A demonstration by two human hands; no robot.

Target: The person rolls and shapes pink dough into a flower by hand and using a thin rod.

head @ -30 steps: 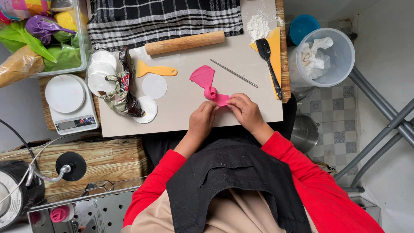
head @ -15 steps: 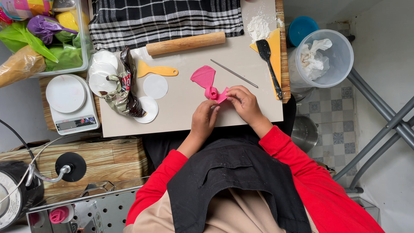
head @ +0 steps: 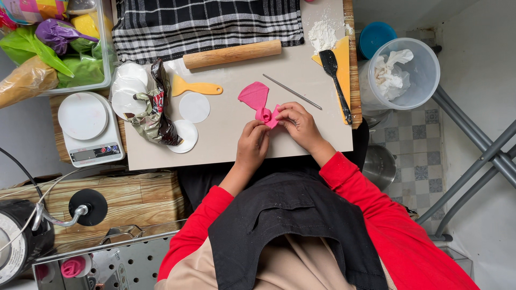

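Both hands, left (head: 253, 140) & right (head: 298, 124), pinch pink fondant piece (head: 260, 104) mid-frame: rolled bud w/ flat fan-shaped flap. Thin metal rod (head: 293, 92) just above right hand, yellow scraper (head: 196, 87) left of fondant.

I see long red sleeves on both arms, a black apron bib over a beige garment. Left hand (head: 253, 140) and right hand (head: 299, 123) bare, ungloved.

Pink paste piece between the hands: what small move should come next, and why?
Probably one more small turn of the rolled end. Both the left hand and the right hand pinch the rolled part of the pink paste, while its flat fan-shaped part lies unrolled on the board. That loose part seems left to wrap in.
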